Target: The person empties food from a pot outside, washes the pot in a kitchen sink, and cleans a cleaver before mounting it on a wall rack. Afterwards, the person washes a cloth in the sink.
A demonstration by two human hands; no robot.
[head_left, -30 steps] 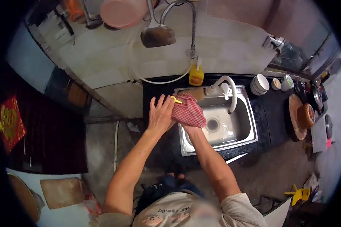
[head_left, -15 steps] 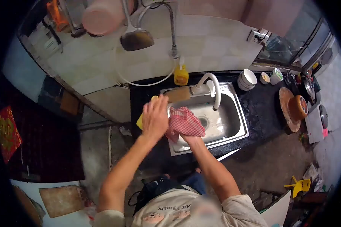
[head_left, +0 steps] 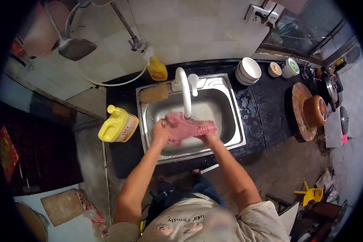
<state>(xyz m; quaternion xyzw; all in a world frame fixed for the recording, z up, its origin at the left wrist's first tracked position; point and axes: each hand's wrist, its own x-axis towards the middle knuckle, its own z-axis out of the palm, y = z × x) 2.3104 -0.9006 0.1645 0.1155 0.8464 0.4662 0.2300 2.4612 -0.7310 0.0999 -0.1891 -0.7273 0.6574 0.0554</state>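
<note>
A red-and-white checked cloth [head_left: 186,129] is stretched between my two hands over the basin of the steel sink [head_left: 238,131]. My left hand [head_left: 161,133] is closed on its left end. At the right end, my right hand [head_left: 209,139] grips the cloth from below, its fingers partly hidden. Just above the cloth hangs the spout of the white faucet [head_left: 183,82]; whether water runs, I cannot tell. Motion blurs the cloth a little. A yellow jug [head_left: 119,126] with a yellow cap stands on the counter left of the sink.
A brown rectangular pad [head_left: 154,93] lies on the sink's back left corner, with a yellow spray bottle [head_left: 157,69] behind it. Stacked white bowls [head_left: 249,70] and small tubs stand to the right. Farther right is a round wooden board [head_left: 300,109]. A spatula [head_left: 76,49] hangs at upper left.
My left hand has moved from beside the yellow jug to the cloth's left end. The cloth has shifted under the faucet and is now stretched out. The view has turned slightly.
</note>
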